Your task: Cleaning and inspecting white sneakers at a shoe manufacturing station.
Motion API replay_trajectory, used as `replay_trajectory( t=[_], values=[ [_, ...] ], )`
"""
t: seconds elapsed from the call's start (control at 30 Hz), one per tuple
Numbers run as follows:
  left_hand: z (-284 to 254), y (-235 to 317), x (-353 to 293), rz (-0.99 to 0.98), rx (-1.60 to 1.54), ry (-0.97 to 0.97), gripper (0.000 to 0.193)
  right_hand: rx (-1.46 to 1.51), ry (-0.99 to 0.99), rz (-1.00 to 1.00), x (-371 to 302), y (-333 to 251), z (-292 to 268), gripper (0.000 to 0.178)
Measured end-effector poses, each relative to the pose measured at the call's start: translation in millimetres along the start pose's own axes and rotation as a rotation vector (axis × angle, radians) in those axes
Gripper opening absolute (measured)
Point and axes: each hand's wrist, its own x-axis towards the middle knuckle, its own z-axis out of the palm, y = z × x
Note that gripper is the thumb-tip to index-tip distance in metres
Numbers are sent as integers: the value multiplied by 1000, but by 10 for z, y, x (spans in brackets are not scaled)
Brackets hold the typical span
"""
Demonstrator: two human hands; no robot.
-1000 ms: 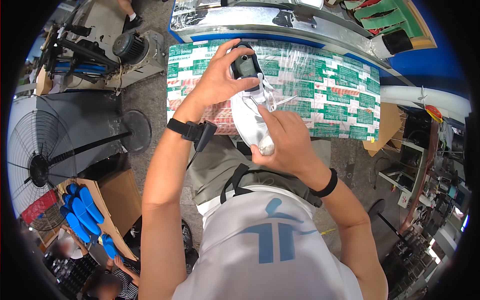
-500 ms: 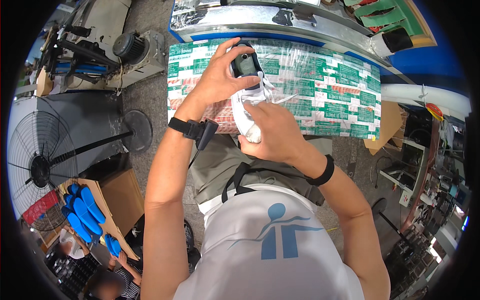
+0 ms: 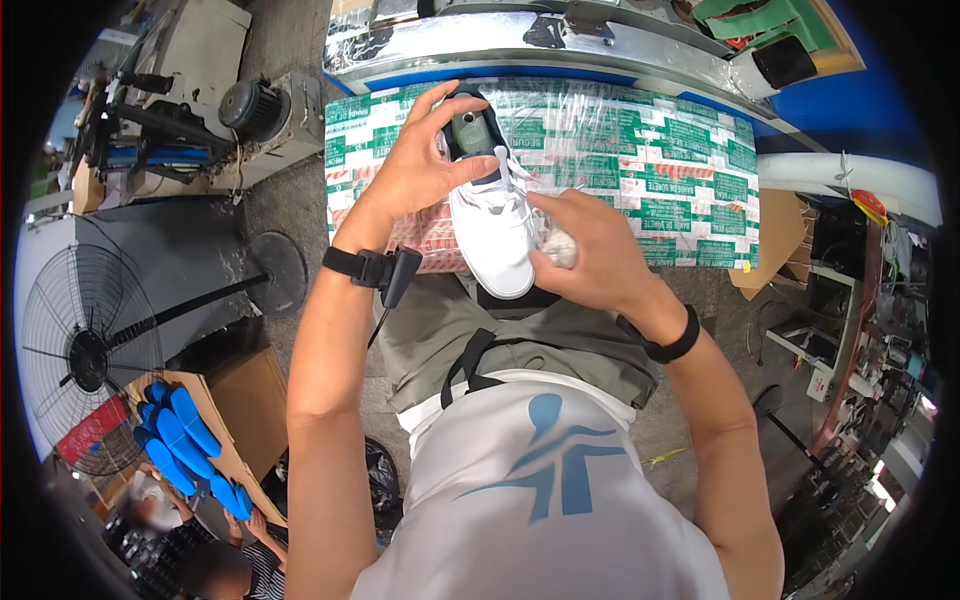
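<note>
A white sneaker [image 3: 492,240] with a dark collar and loose laces is held up, its toe toward me. My left hand [image 3: 425,155] grips it at the heel end, fingers over the collar and thumb on the tongue. Close against the shoe's right side, my right hand [image 3: 598,248] pinches a crumpled off-white wad, perhaps a cloth [image 3: 558,248], between thumb and fingers. Beneath the shoe lies a surface covered in green and white printed tape [image 3: 680,180].
A metal conveyor edge [image 3: 480,50] runs along the far side. On the left stand a motor [image 3: 253,108] and a fan [image 3: 90,360]. Blue shoe-shaped pieces [image 3: 182,425] sit by a cardboard box [image 3: 245,400], with other people nearby. A white pipe [image 3: 850,185] crosses at right.
My right hand and the wad have moved right, off the shoe's toe to its side, uncovering the toe. The shoe has turned slightly, showing more of its upper.
</note>
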Motion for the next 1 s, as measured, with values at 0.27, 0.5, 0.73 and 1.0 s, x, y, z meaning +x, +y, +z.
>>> replay_trajectory(
  t=[0.27, 0.5, 0.73, 1.0],
  values=[
    [-58, -26, -57, -67, -62, 10, 73, -244, -38, -139, -343, -67, 25, 80],
    [-217, -25, -117, -67, -59, 0, 85, 180, 391, 95, -46, 202, 351, 74],
    [80, -279, -1016, -378, -720, 409, 91, 135, 210, 120, -20, -11, 1015, 76],
    [151, -124, -761, -671, -833, 713, 54, 80, 257, 1, 337, 696, 421, 60]
  ],
)
